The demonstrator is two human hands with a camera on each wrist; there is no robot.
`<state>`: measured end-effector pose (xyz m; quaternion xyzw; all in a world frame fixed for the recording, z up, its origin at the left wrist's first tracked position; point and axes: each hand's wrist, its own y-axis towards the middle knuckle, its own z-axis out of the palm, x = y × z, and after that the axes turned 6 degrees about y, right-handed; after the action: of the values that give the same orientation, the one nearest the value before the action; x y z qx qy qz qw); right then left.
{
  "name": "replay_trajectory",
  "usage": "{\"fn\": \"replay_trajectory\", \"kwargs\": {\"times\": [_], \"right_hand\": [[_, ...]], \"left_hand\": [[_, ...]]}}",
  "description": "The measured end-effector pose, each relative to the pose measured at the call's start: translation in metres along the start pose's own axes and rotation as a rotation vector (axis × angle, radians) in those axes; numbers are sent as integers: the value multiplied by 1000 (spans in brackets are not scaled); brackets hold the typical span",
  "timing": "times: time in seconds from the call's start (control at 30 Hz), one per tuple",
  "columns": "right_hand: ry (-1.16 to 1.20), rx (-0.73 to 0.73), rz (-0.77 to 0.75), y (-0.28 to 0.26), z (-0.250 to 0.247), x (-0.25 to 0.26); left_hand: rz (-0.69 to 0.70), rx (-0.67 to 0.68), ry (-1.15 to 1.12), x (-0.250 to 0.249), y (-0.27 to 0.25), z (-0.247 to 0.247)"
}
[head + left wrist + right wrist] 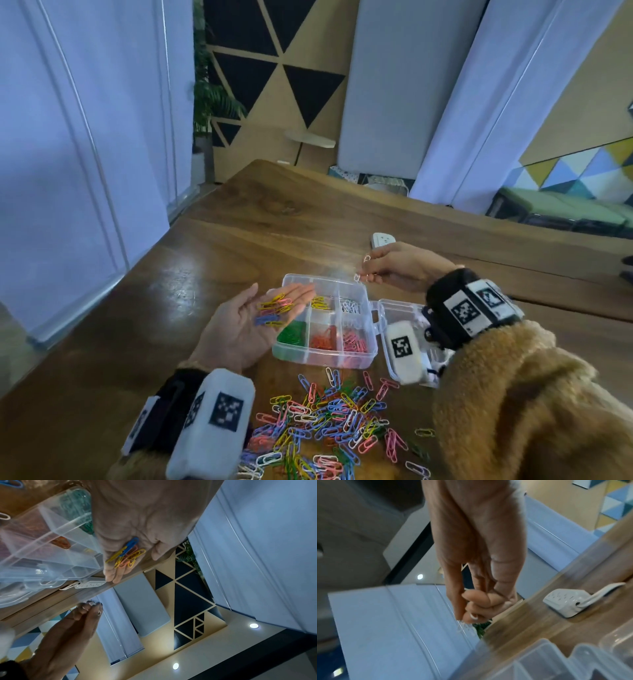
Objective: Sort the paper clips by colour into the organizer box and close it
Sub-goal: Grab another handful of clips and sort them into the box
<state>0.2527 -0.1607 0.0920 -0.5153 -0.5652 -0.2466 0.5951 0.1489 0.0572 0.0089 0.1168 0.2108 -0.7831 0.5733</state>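
A clear organizer box (371,342) stands open on the table, its compartments holding yellow, white, green, red and pink clips. My left hand (260,317) lies palm up over the box's left side, fingers straight, carrying a small heap of yellow, pink and blue paper clips (274,308) (127,553). My right hand (368,270) hovers over the box's far right corner and pinches white paper clips (363,269) between thumb and fingers (471,616). A big mixed pile of loose paper clips (329,425) lies in front of the box.
The box's clear lid (388,308) lies folded open to the right, under my right wrist. A white power strip (383,238) (563,601) sits on the wooden table (239,222) just beyond my right hand. White panels stand past the table's left edge.
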Motion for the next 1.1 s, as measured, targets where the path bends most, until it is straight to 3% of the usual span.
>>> {"fn": "replay_trajectory", "kwargs": {"times": [0.17, 0.57, 0.87, 1.1], "right_hand": [[-363, -126, 77, 36, 8, -14], [-407, -141, 190, 34, 23, -12], [-511, -151, 137, 25, 18, -12], [-559, -98, -171, -9, 19, -7]], "left_hand": [[2, 7, 91, 0, 1, -5], [-38, 55, -31, 0, 6, -8], [-60, 184, 47, 1, 7, -17], [-62, 12, 7, 20, 10, -2]]}}
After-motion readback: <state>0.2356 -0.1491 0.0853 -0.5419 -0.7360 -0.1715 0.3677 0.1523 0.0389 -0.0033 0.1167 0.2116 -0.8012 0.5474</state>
